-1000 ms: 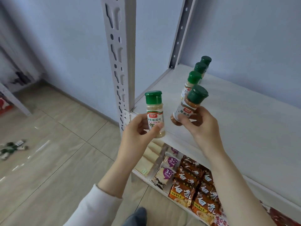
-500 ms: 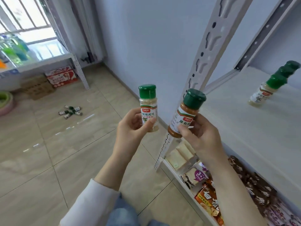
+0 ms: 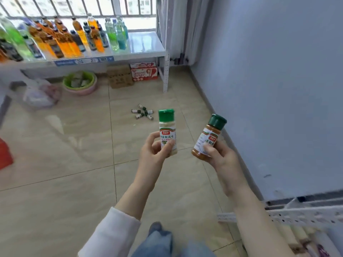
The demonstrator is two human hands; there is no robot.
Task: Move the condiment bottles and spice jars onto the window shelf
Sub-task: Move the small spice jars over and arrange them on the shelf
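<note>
— What is the left grip (image 3: 155,154) holding?
— It is a bare hand, with thumb and fingers curled round the lower half of a pale spice jar (image 3: 167,134) that has a green cap. The jar is upright in the air above the tiled floor (image 3: 65,164).
— And the right grip (image 3: 221,158)?
— It is closed round an orange-brown spice jar (image 3: 207,140), also green-capped. The thumb lies across the label, and the jar tilts with its cap leaning right, towards the blue-grey wall (image 3: 278,89).
— Do the two jars touch?
— No. They are near each other but apart, with floor showing between them.
— Where is the window shelf (image 3: 148,47)?
— Well ahead of both hands, under the barred window. A crowd of drink bottles (image 3: 74,39), orange, green, blue and dark, stands on its left and middle parts.
— Anything beneath it?
— A green basin (image 3: 79,83) set in a pink one, a brown cardboard box (image 3: 119,76) and, just beside the box, a red-and-white carton (image 3: 143,71). A plastic bag (image 3: 39,93) lies left of the basin.
— And on the open floor?
— A small cluster of little bottles (image 3: 143,114) lies on the tiles, between the shelf and the jars.
— What about the lower right corner?
— The edge of a white perforated rack (image 3: 297,214), with blurred packets below it. A white sleeve (image 3: 115,232) covers the left forearm.
</note>
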